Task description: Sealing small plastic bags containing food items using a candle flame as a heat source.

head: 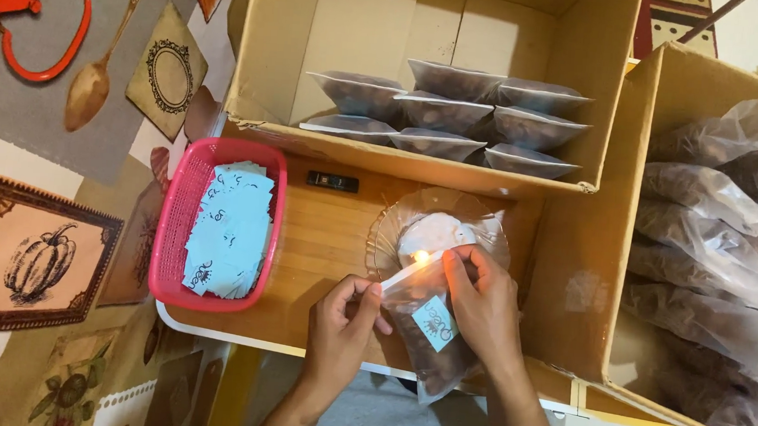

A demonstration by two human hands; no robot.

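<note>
My left hand (342, 324) and my right hand (484, 302) together hold a small clear plastic bag (428, 332) of brown contents with a pale blue label inside. The folded top edge of the bag is pinched between both hands and sits at a small candle flame (421, 257). The candle stands on a clear glass dish (395, 232) on a low wooden table (324, 236).
A pink basket (178, 226) of pale blue paper labels sits left on the table. Behind is a cardboard box (264, 72) with several sealed bags stacked inside. At right, another cardboard box (583, 289) holds several clear filled bags. A small black lighter (332, 181) lies on the table.
</note>
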